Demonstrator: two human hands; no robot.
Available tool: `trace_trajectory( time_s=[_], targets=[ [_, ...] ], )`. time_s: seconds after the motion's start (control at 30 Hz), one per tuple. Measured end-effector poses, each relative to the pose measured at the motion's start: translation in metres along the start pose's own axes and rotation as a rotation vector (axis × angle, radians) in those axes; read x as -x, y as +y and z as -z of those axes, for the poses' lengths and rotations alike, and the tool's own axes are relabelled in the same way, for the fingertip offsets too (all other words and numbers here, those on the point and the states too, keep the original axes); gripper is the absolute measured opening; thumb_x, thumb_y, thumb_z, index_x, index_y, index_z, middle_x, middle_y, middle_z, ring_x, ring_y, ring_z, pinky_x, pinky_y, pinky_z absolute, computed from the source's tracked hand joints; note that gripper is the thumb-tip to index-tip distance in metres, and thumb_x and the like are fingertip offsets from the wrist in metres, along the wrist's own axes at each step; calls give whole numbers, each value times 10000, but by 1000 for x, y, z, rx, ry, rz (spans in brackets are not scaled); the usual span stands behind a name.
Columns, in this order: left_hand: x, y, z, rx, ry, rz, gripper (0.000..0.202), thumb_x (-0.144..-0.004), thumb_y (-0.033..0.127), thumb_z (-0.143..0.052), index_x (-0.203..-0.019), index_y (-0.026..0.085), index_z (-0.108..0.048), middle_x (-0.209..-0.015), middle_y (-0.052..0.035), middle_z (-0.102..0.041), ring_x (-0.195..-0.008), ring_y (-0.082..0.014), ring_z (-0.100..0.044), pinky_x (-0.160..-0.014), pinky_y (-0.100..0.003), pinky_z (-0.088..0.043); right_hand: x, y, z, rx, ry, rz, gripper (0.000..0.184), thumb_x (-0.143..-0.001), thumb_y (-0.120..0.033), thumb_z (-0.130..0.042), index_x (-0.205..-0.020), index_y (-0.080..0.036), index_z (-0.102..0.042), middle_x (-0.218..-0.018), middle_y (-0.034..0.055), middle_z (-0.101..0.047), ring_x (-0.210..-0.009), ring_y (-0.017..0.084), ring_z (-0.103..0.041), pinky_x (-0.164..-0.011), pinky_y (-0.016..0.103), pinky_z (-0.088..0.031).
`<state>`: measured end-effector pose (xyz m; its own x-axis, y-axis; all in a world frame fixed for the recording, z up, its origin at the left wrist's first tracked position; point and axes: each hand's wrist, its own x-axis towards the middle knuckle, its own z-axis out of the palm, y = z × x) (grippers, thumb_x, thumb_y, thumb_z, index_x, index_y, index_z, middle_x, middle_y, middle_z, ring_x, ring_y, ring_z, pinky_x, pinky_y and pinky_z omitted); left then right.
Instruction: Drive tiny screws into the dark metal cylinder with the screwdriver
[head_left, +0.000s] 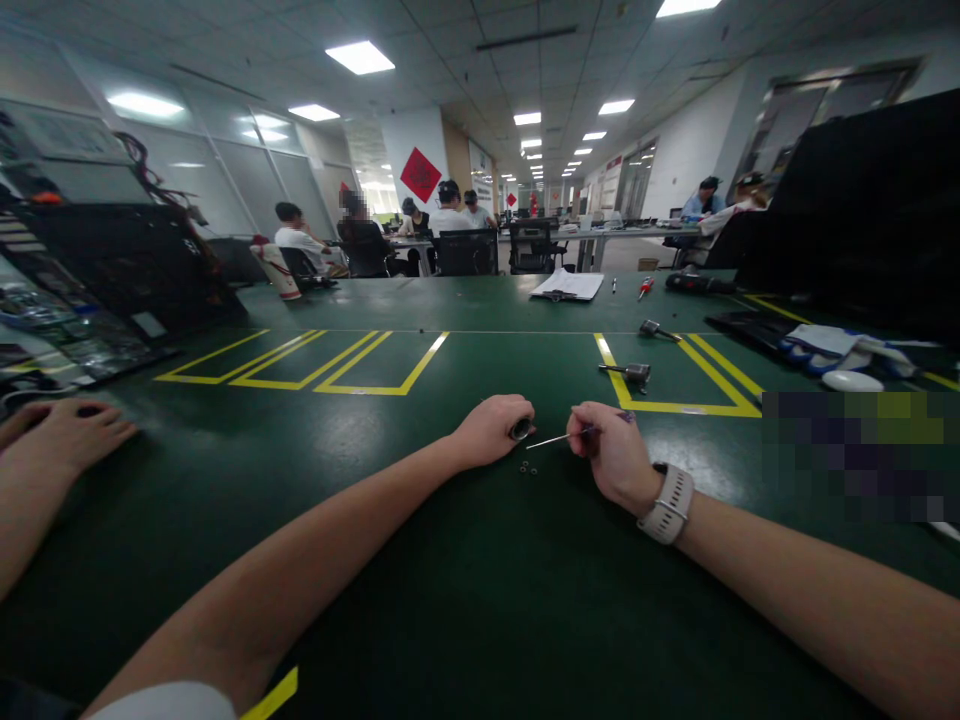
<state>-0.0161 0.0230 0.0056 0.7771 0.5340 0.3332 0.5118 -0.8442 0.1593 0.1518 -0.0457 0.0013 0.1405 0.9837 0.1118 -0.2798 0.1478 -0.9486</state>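
At frame centre, the left hand (491, 430) grips a small metal cylinder (520, 430) steady on the bench (465, 590); the right hand (611, 455) pinches a thin screwdriver (559, 437), its tip aimed at it.

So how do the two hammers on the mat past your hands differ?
The near hammer lies inside the yellow outline, handle pointing left; the far hammer lies outside it, handle pointing right. The near one looks larger and sits closer to the right hand. Both are small, metal-headed, lying flat on the green mat, untouched.
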Motion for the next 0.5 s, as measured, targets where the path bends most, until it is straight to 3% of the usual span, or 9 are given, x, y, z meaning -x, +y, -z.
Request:
trace_trajectory(
  time_s=[0.2, 0.33, 0.5],
  targets=[
    [-1, -2, -2, -32, 84, 261, 149, -783, 306, -554, -760, 165, -511, -737, -11, -532, -674, -146, -487, -589, -259, -378, -3, 2, 1, -23, 30, -12, 223, -699, -330, -588, -546, -174, -540, -478, -24, -512, -465, 104, -449, -460, 238, -333],
    [-1, -4, 0, 39, 167, 449, 175, -747, 304, -568, -825, 156, -514, -782, -23, -535, -712, -156, -497, -627, -281, -416, -1, 4, 0, 222, 27, 44, 162, -683, -305, -647, -758, -168, -604, -745, 18, -616, -703, 151, -550, -650, 288, -432],
    [16, -5, 9, 91, 180, 462, 181, -777, 266, -510, -903, 136, -516, -876, -60, -541, -791, -174, -507, -694, -318, -443, 5, 4, -6, 642, -332, 128, 175, -835, -280, -481, -958, -203, -579, -1013, 49, -603, -965, 195, -549, -854, 395, -415]
  ],
)
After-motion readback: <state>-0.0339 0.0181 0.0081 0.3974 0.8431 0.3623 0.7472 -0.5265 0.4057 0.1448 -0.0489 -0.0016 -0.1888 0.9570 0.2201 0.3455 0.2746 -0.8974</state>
